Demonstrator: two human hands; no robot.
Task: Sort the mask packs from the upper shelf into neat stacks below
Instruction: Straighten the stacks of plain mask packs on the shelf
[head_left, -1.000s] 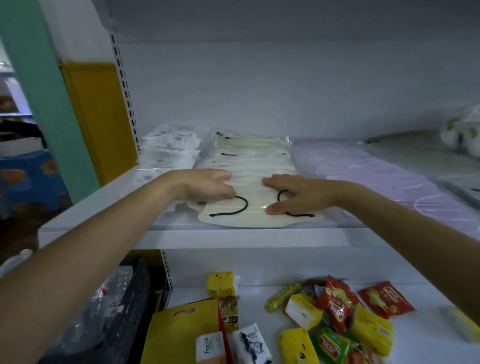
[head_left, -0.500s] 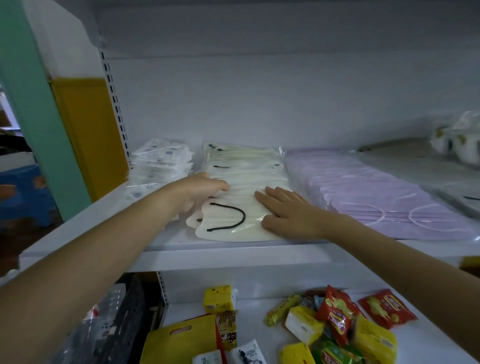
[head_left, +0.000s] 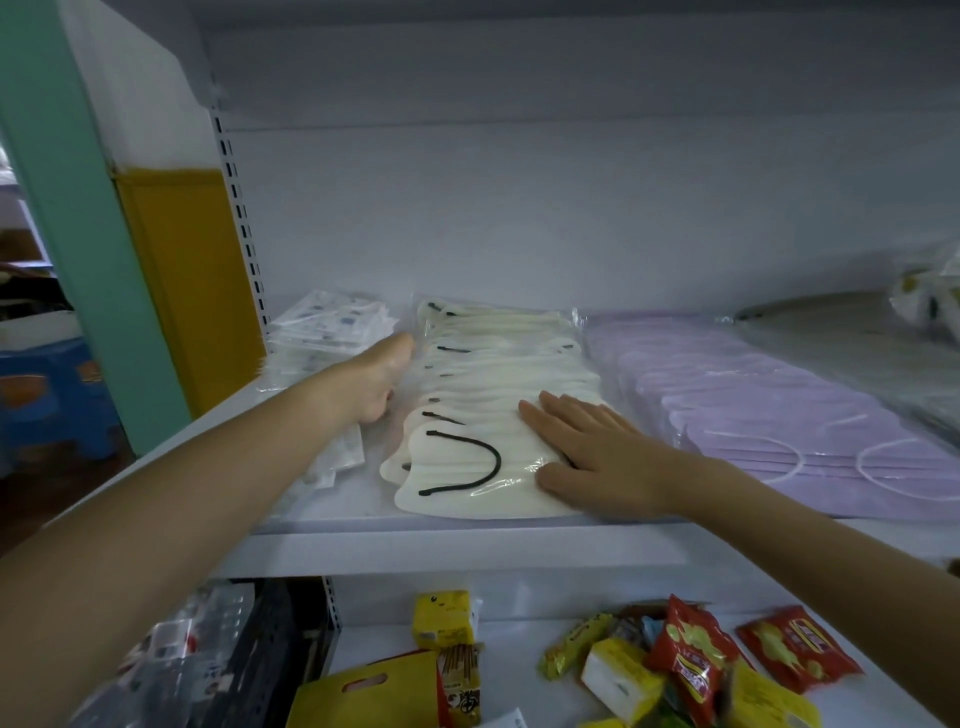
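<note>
Just right of small white packs (head_left: 322, 332), the left hand (head_left: 374, 384) is set against the left edge of the cream mask packs (head_left: 493, 384) on the upper shelf (head_left: 467, 543), its grip not discernible, while the right hand (head_left: 597, 457) is laid flat, fingers straight, on their front, with lilac mask packs (head_left: 753, 400) just to its right.

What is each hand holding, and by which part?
Right hand: nothing, it lies flat on the front cream plastic-wrapped mask pack. Left hand: at that row's left edge, grip hidden.
</note>
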